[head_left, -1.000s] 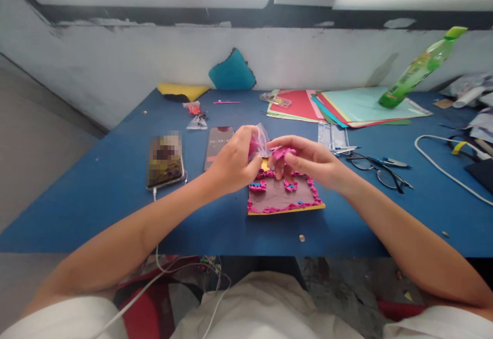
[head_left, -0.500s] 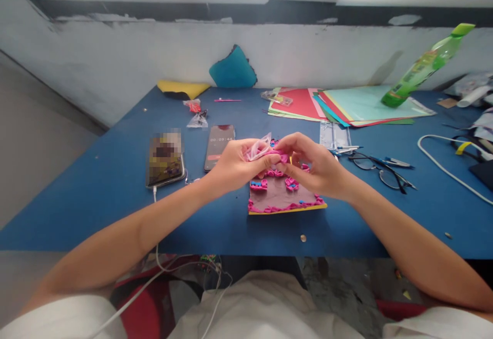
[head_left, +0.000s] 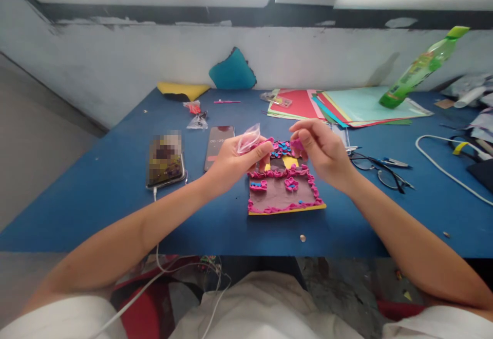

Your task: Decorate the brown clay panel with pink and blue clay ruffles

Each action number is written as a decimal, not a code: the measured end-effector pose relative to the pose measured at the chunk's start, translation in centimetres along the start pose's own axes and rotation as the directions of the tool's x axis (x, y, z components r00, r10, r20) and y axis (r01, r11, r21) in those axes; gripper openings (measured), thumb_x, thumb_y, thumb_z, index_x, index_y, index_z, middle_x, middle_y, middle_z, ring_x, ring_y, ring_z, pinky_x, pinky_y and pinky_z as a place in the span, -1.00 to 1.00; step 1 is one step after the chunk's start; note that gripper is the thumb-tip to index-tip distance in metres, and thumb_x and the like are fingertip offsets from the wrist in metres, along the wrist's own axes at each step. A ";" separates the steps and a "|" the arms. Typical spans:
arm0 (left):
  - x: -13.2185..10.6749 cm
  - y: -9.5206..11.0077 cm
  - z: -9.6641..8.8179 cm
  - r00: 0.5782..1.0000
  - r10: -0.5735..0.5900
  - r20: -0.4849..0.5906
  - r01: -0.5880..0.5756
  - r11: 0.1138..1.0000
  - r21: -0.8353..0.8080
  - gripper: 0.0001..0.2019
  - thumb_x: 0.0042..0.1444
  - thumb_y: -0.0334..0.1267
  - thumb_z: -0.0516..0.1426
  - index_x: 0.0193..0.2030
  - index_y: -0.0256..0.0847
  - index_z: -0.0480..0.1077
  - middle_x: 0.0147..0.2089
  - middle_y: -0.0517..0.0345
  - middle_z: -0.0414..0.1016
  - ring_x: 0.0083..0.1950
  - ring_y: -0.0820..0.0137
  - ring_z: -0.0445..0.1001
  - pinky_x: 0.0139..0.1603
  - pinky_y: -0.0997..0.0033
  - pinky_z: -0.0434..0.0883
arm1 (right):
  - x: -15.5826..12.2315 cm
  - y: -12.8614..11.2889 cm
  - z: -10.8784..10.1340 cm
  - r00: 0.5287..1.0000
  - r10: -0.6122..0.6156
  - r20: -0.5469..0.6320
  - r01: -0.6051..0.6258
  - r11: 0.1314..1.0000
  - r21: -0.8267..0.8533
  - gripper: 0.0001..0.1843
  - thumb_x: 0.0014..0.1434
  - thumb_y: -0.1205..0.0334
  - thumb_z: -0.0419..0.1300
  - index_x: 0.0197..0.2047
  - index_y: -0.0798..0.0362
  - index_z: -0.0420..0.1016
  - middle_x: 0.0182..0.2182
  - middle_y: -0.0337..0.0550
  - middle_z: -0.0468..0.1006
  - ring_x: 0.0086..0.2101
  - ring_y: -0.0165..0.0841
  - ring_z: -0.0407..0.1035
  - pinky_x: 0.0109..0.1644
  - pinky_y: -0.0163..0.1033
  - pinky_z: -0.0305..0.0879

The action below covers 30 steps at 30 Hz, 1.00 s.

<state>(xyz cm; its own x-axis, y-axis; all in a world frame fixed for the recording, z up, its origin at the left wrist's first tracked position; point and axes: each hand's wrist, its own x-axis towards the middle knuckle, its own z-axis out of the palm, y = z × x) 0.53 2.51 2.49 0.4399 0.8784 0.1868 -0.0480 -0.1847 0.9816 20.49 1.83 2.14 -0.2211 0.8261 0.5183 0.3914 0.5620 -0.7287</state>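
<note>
My left hand [head_left: 246,156] is closed around a clear plastic bag [head_left: 249,139] with pink modelling clay in it. A bit of the clay pokes out past the thumb. Apart from it, my right hand [head_left: 321,149] pinches a small piece of pink clay [head_left: 297,144] between thumb and fingers. Both hands hover over a brown board [head_left: 275,195] with a yellow edge, lying on the table. Pink ruffled clay lines its borders, and pink and blue clay shapes [head_left: 283,149] cover its far part. My left hand hides some of the board's left side.
On the blue table [head_left: 115,195], a charging phone [head_left: 166,159] and a phone with a timer [head_left: 219,146] lie to the left. Eyeglasses [head_left: 379,169] and a white cable [head_left: 442,167] are to the right. Coloured paper [head_left: 370,105] and a leaning green bottle [head_left: 423,69] stand farther back.
My hands have moved apart: the right went up and to the right with a piece of pink clay, the left slightly left with the bag. More of the board now shows.
</note>
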 end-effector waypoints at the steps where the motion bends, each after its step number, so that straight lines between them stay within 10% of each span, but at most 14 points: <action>1: 0.0 0.0 0.0 1.000 -0.020 0.014 0.020 1.000 -0.018 -0.71 0.11 -0.09 0.18 -0.49 -0.25 0.35 -0.54 0.24 0.36 -0.52 0.58 0.30 -0.57 0.60 0.18 | -0.2 -0.3 0.1 0.998 -0.031 0.057 0.031 1.000 0.001 -0.82 0.33 0.17 -0.07 -0.22 0.04 0.28 -0.46 -0.25 0.35 -0.50 -0.48 0.25 -0.45 -0.33 0.17; 11: -0.3 -0.4 0.2 0.990 -0.078 0.119 0.075 0.997 0.028 -0.55 0.04 0.11 0.18 -0.56 -0.27 0.30 -0.60 0.24 0.30 -0.56 0.56 0.25 -0.56 0.56 0.18 | -1.0 -1.2 2.0 0.920 -0.374 0.115 0.390 0.901 -0.192 -0.87 0.21 0.28 0.17 -0.17 0.06 0.33 -0.42 -0.23 0.41 -0.41 -0.44 0.32 -0.32 -0.33 0.28; 17: 0.0 -0.2 -0.1 0.984 0.042 0.172 -0.088 0.960 0.265 -0.50 0.07 0.21 0.08 -0.54 -0.24 0.27 -0.60 0.29 0.20 -0.54 0.54 0.15 -0.52 0.50 0.13 | -1.0 -1.7 1.4 0.947 -0.319 -0.015 0.309 0.926 -0.217 -0.94 0.24 0.36 0.10 -0.29 0.05 0.36 -0.45 -0.23 0.45 -0.45 -0.47 0.32 -0.37 -0.35 0.26; 25: -0.2 -1.4 0.2 0.958 0.268 0.102 -0.256 0.641 0.724 -0.91 0.04 -0.25 0.11 -0.38 -0.21 0.30 -0.52 0.25 0.34 -0.53 0.50 0.20 -0.49 0.50 0.18 | -1.3 -2.6 1.3 0.924 -0.380 0.033 0.373 0.882 -0.288 -0.90 0.24 0.32 0.11 -0.29 0.03 0.44 -0.43 -0.18 0.50 -0.46 -0.46 0.37 -0.38 -0.35 0.31; 30: -0.8 -2.2 0.4 0.914 0.380 0.139 -0.289 0.370 0.883 -0.83 0.11 -0.33 0.00 -0.17 -0.25 0.33 -0.30 0.03 0.54 -0.33 0.35 0.46 -0.35 0.44 0.33 | -1.6 -2.0 2.0 0.919 -0.394 0.019 0.370 0.846 -0.385 -0.86 0.21 0.34 0.13 -0.33 0.03 0.51 -0.44 -0.18 0.54 -0.45 -0.46 0.40 -0.36 -0.37 0.34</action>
<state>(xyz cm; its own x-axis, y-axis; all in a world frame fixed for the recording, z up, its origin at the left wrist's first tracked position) 0.66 2.03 0.14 0.5090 0.6714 0.5387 0.6473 -0.7111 0.2747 18.24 -0.54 1.88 -0.3741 0.5388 0.7549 0.5928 0.7649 -0.2522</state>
